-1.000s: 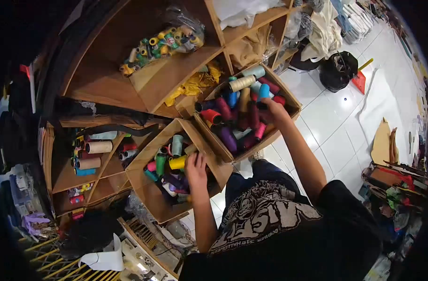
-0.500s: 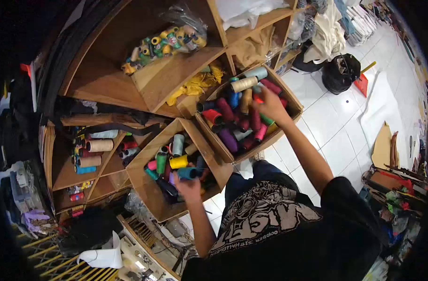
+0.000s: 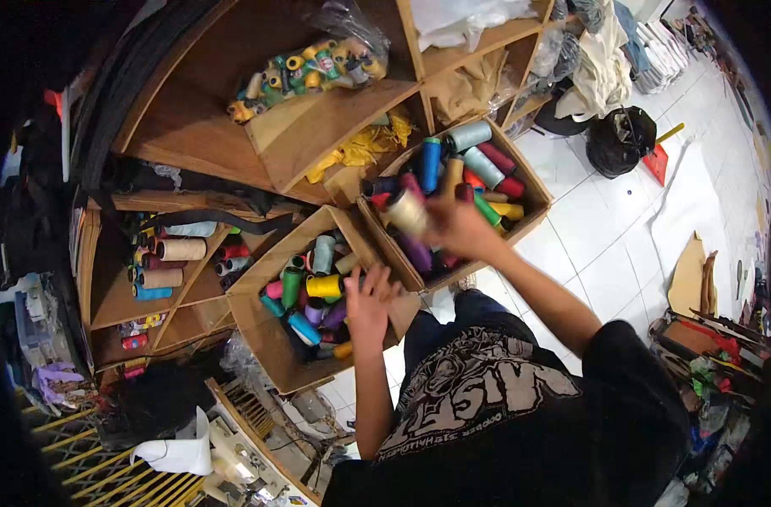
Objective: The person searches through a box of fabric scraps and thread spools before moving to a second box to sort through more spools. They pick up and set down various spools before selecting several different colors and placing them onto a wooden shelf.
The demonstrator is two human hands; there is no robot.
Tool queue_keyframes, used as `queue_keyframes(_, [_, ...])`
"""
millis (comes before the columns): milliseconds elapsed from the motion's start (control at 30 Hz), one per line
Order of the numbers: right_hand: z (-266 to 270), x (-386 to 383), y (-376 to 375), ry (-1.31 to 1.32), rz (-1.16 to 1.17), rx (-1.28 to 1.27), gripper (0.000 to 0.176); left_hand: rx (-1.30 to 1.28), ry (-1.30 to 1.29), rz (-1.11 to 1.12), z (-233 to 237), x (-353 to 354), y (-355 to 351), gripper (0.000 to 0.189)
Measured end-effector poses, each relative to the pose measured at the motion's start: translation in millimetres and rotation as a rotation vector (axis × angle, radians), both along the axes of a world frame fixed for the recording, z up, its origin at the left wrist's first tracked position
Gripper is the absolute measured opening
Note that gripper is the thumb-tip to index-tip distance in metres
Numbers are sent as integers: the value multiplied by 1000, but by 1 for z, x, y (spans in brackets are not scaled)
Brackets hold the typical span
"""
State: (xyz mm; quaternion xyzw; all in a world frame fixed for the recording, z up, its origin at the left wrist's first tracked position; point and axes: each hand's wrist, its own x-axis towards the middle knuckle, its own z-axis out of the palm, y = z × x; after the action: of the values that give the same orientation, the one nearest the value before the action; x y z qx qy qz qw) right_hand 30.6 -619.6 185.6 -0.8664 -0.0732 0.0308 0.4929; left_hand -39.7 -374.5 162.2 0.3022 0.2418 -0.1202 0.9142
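Wooden shelves [image 3: 191, 127] stand far left; above the right box [image 3: 531, 213], the right hand [image 3: 463, 228] clamps a blurred cream spool [image 3: 408, 213], long axis leftward; the left hand [image 3: 370, 308], fingers apart, hovers at the left box [image 3: 250, 325].

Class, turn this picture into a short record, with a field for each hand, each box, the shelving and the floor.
Left hand: fingers spread, at the left box, near a yellow spool
Right hand: holding a cream spool, motion-blurred, over the right box
Left box: open cardboard; mixed spools, including a green spool
Right box: open cardboard; mixed spools, including a blue spool
Shelving: wooden; holds a clear bag of small spools
Floor: white tiles
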Motion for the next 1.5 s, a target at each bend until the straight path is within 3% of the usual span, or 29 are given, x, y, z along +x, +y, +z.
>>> queue_keyframes(33, [12,-18,14,-25,-45,123,70,-58,-67,-95,2,3,-11,53])
queue_keyframes(67, [30,-26,16,120,-97,143,56,-117,-70,-115,-9,6,-16,46])
queue_keyframes(133, [12,-22,9,259,-286,297,53,165,-40,-152,-12,5,-16,37])
queue_keyframes(167, [-1,-19,0,277,-342,243,52,-61,-93,-167,-30,9,-2,30])
queue_keyframes(267, [-62,-9,-32,280,-443,23,54,-151,0,56,-32,2,36,26])
queue_keyframes(333, [-107,-4,-41,208,-519,-169,57,55,164,322,-28,-2,63,27])
queue_keyframes(367, [-112,-3,-40,242,-537,-226,56,42,233,418,-34,-9,85,29])
queue_keyframes(400, [-114,1,-39,271,-555,-283,56,78,213,324,-59,-18,117,29])
queue_keyframes(467, [-118,10,-34,275,-604,-355,56,197,277,338,-58,-26,125,29])
queue_keyframes(633, [-127,15,-28,230,-658,-354,55,410,182,230,-52,-18,77,30])
queue_keyframes(667, [-120,13,-29,260,-641,-256,54,434,132,194,-41,-13,60,31])
queue_keyframes(700, [-103,9,-29,288,-624,-159,54,435,127,154,-28,-5,41,47])
queue_keyframes(733, [-82,4,-27,318,-605,-62,53,357,-4,87,-21,-2,26,52])
queue_keyframes(833, [2,-22,-2,391,-245,226,63,268,-154,-184,1,12,-13,55])
queue_keyframes(900, [9,-31,5,298,-275,156,55,143,-313,-428,0,18,-24,55])
queue_keyframes(1000, [-22,-23,-24,421,-302,279,57,218,-178,-499,-22,16,-10,52])
queue_keyframes(1100, [-85,-24,-66,284,-529,-57,45,-71,26,-52,-17,9,26,43])
queue_keyframes(1200, [-117,-23,-82,253,-467,-76,42,109,149,395,4,4,73,43])
queue_keyframes(1267, [-148,-22,-75,166,-470,-339,43,585,574,385,-22,-7,128,48])
queue_keyframes(1333, [-166,-19,-66,167,-483,-588,45,626,375,199,-62,-27,179,51])
queue_keyframes(1367, [-164,-18,-67,165,-510,-512,47,644,271,100,-71,-28,192,52])
queue_keyframes(1467, [-136,-16,-63,206,-548,-280,50,836,207,163,-27,-20,122,52])
queue_keyframes(1500, [-118,-18,-58,247,-547,-208,51,787,149,204,-34,-22,106,48])
